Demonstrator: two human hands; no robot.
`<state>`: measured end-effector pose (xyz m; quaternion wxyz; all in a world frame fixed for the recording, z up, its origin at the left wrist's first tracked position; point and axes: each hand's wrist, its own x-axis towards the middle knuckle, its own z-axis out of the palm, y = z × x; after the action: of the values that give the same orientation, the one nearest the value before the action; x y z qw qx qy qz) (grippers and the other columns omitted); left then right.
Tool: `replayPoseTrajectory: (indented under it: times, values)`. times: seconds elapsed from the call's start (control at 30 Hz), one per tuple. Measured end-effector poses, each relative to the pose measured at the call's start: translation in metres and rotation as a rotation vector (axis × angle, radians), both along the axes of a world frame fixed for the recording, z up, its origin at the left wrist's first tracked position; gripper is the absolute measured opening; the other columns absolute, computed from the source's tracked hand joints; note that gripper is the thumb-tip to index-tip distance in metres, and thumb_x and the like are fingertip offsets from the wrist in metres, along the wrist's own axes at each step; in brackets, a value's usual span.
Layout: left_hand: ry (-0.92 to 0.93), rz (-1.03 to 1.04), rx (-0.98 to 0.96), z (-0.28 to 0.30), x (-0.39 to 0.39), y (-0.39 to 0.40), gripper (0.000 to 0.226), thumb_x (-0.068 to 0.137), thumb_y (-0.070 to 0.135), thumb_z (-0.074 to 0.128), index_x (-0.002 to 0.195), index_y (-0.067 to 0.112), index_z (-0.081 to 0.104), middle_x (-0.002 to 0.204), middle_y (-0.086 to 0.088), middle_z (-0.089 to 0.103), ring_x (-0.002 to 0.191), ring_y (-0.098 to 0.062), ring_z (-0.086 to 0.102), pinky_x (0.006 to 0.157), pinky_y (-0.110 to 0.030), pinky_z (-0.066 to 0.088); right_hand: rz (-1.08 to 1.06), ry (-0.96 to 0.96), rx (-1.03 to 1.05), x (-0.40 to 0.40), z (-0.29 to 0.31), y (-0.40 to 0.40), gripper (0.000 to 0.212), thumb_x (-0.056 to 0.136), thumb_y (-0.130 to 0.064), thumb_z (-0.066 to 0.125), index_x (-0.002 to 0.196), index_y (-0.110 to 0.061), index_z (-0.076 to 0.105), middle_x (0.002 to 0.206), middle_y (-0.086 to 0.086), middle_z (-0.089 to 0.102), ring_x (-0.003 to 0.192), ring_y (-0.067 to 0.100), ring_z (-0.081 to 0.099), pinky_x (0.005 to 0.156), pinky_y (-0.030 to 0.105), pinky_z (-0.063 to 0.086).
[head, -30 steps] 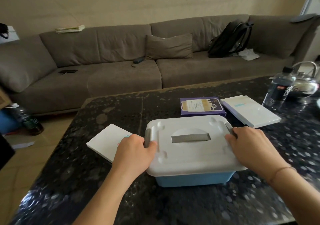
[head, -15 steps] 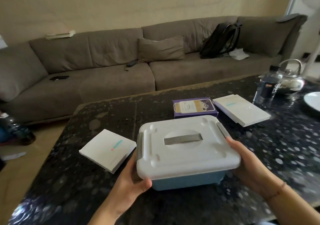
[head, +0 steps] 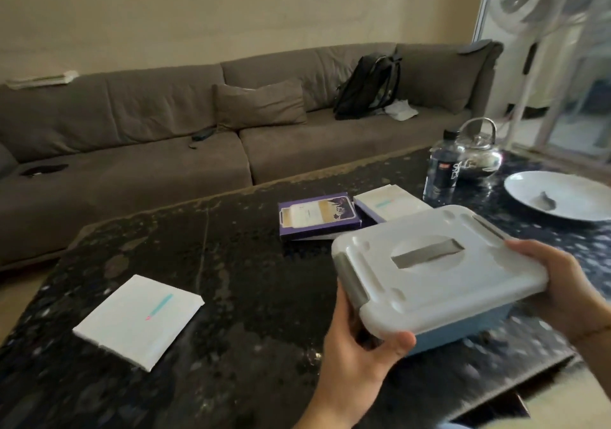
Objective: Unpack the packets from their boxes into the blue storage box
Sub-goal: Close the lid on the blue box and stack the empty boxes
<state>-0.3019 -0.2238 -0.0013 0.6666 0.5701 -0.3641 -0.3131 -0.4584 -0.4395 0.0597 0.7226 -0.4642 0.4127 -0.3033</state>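
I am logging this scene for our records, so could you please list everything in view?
storage box: 1, blue with white lid, held over table's right part
purple box: 1, purple, table centre-back
white boxes: 2, white, one front-left, one behind storage box
bottle: 1, clear, back right
kettle: 1, silver, behind bottle
plate: 1, white, far right
table: 1, black speckled
sofa: 1, grey-brown, with backpack
left hand: grips box
right hand: grips box

Blue storage box [head: 463, 326], white lid [head: 429, 263]
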Motion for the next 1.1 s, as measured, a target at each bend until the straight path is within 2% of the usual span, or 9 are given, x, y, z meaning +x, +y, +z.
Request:
replayPoseTrajectory:
  times: [0.4,0.47,0.53,0.57,0.6,0.63,0.8,0.97,1.1]
  values:
    - [-0.048,-0.033,0.099,0.003,-0.036,-0.043,0.116,0.058,0.066,0.085,0.152,0.046,0.02,0.142,0.028,0.048,0.134,0.005,0.042,0.115,-0.033,0.036,-0.082,0.228,0.006,-0.07,-0.046,-0.101,0.049,0.073,-0.04,0.07,0.114,-0.013,0.069,0.1,0.018,0.068,0.076,0.033,0.066,0.067,0.046,0.061]
    - [-0.077,-0.031,0.128,0.016,-0.021,-0.034,0.108,0.06,0.078,0.075,0.151,0.042,0.027,0.142,0.03,0.046,0.133,0.008,0.04,0.114,-0.025,0.035,-0.002,0.273,-0.11,-0.094,-0.063,-0.17,0.054,0.084,-0.044,0.065,0.133,-0.024,0.059,0.12,0.015,0.068,0.105,0.037,0.063,0.095,0.068,0.043]
    - [-0.103,0.055,0.155,0.033,0.004,-0.035,0.098,0.066,0.084,0.061,0.148,0.038,0.035,0.142,0.029,0.042,0.13,0.01,0.04,0.105,-0.013,0.034,0.018,0.199,-0.291,-0.088,-0.035,-0.179,0.048,0.1,-0.043,0.045,0.145,-0.027,0.044,0.141,0.012,0.053,0.131,0.032,0.05,0.114,0.058,0.026]
    - [-0.114,0.094,0.161,0.042,0.019,-0.043,0.088,0.074,0.079,0.058,0.147,0.035,0.038,0.14,0.026,0.044,0.125,0.011,0.042,0.1,-0.01,0.034,0.066,0.142,-0.349,-0.07,-0.007,-0.165,0.044,0.1,-0.041,0.043,0.141,-0.029,0.049,0.143,0.012,0.052,0.134,0.03,0.047,0.093,0.061,-0.041]
    - [-0.122,0.119,0.17,0.052,0.036,-0.054,0.075,0.082,0.07,0.057,0.145,0.032,0.043,0.135,0.023,0.047,0.119,0.011,0.045,0.096,-0.009,0.034,0.108,0.132,-0.385,-0.039,0.026,-0.137,0.035,0.094,-0.04,0.052,0.127,-0.032,0.062,0.132,0.009,0.062,0.124,0.028,0.057,0.054,0.011,0.054]
    - [-0.122,0.126,0.202,0.063,0.053,-0.068,0.059,0.09,0.06,0.055,0.141,0.031,0.048,0.13,0.021,0.051,0.113,0.01,0.048,0.096,-0.013,0.037,0.122,0.251,-0.578,-0.014,0.056,-0.117,0.023,0.088,-0.039,0.061,0.109,-0.033,0.07,0.114,0.003,0.071,0.107,0.025,0.067,0.1,0.046,0.049]
    - [0.233,0.003,0.411,0.089,0.115,-0.145,0.062,0.097,0.049,0.053,0.147,0.015,0.041,0.147,-0.007,0.047,0.133,-0.024,0.047,0.111,-0.041,0.037,0.595,1.04,-1.205,0.1,0.1,-0.128,0.031,0.092,-0.045,0.057,0.104,-0.02,0.071,0.096,-0.001,0.068,0.098,0.023,0.065,0.09,0.035,0.05]
    - [0.596,-0.125,0.457,0.055,0.13,-0.194,0.079,0.095,0.048,0.057,0.153,0.006,0.024,0.158,-0.018,0.028,0.144,-0.035,0.031,0.117,-0.045,0.028,0.769,1.387,-1.138,0.176,0.054,-0.176,0.044,0.088,-0.058,0.054,0.094,-0.016,0.067,0.084,0.0,0.065,0.078,0.019,0.061,0.084,0.037,0.055]
    - [0.71,-0.127,0.444,0.025,0.128,-0.229,0.062,0.094,0.046,0.06,0.146,0.018,0.041,0.148,-0.008,0.047,0.138,-0.029,0.041,0.118,-0.043,0.028,0.862,1.378,-0.685,0.2,0.015,-0.206,0.069,0.089,-0.058,0.058,0.137,-0.009,0.045,0.114,0.003,0.059,0.101,0.023,0.062,0.088,0.041,0.057]
